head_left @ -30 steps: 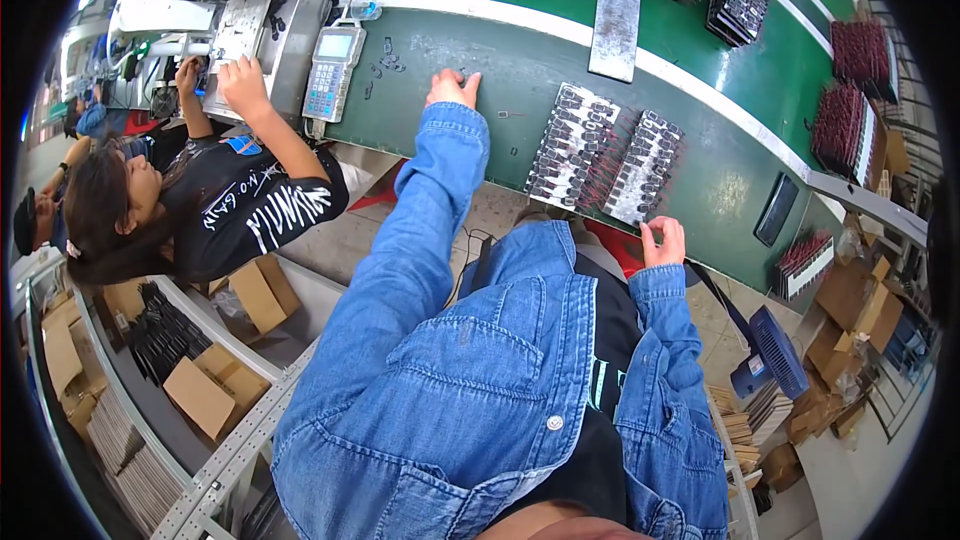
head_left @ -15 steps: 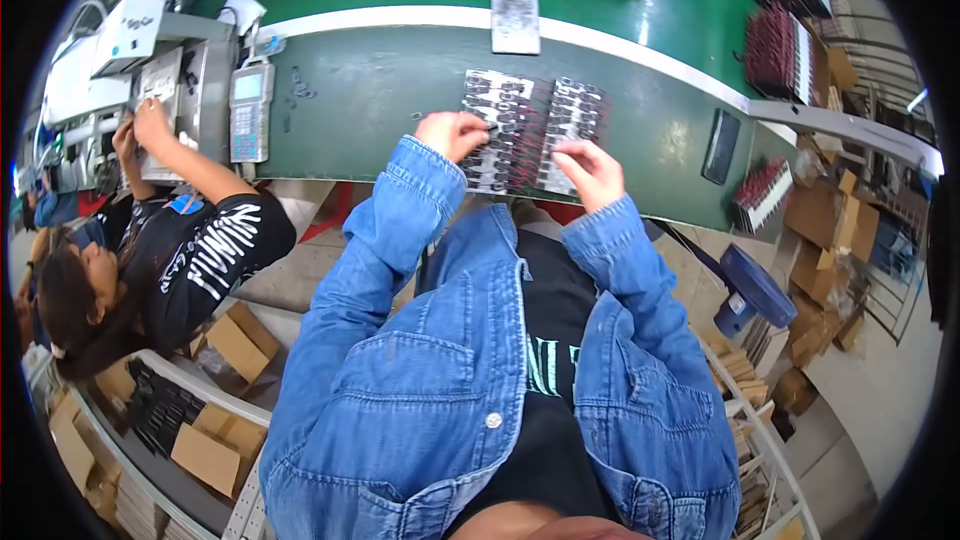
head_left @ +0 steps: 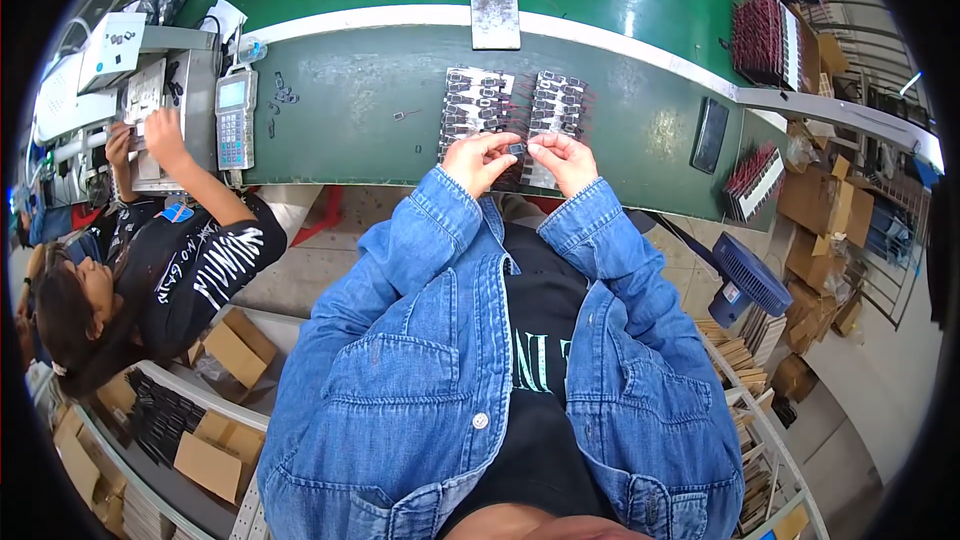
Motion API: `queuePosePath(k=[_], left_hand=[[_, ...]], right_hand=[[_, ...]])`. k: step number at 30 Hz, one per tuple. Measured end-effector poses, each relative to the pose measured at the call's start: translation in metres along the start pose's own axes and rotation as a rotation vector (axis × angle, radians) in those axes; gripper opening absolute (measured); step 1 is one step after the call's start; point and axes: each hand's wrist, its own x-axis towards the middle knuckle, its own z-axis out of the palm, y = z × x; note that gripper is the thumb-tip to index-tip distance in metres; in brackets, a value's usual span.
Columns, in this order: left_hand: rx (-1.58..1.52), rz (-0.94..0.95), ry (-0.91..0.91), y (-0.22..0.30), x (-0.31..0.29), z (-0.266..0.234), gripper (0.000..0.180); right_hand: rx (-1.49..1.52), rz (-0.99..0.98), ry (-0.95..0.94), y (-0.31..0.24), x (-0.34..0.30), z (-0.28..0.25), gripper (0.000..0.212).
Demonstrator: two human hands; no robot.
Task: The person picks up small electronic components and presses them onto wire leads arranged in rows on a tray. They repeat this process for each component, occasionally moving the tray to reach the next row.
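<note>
My left hand [head_left: 478,164] is closed in a pinch on a small black rectangular part [head_left: 516,149]. My right hand [head_left: 565,162] meets it from the other side, thumb and forefinger pinched at the part's right edge. Both hands are just above the near end of two rows of similar black parts with dark red wires. The left row [head_left: 476,100] and the right row [head_left: 558,100] lie side by side on pale backings. My fingers cover some of their near ends. One loose wired piece [head_left: 405,115] lies left of the rows.
A grey metal plate [head_left: 495,5] lies beyond the rows on the green bench [head_left: 340,130]. To the right are a black phone [head_left: 710,135] and bundles of red-wired parts [head_left: 765,40]. A co-worker [head_left: 160,265] handles something at the left, near a keypad device [head_left: 235,120]. A blue fan [head_left: 748,280] stands right.
My hands were apart over the two rows; they have come together, nearer to me, at the small black part. The view has shifted slightly.
</note>
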Motion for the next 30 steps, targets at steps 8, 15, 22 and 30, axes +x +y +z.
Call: queuePosePath(k=[8,15,22,30], left_hand=[[-0.332,-0.131,-0.007,-0.011,0.005,0.007,0.032],[-0.347,-0.153,-0.017,-0.009,0.007,0.012,0.034],[-0.282,-0.138,-0.023,-0.006,0.003,0.014,0.03],[-0.275,-0.149,-0.076,-0.007,0.002,0.013,0.027]], right_hand=[[-0.022,-0.003,0.024,-0.004,-0.003,0.001,0.012],[-0.128,-0.134,0.12,-0.006,-0.006,0.004,0.013],[-0.433,-0.232,-0.012,-0.026,-0.01,0.004,0.014],[-0.206,-0.157,-0.132,-0.018,-0.002,-0.005,0.011]])
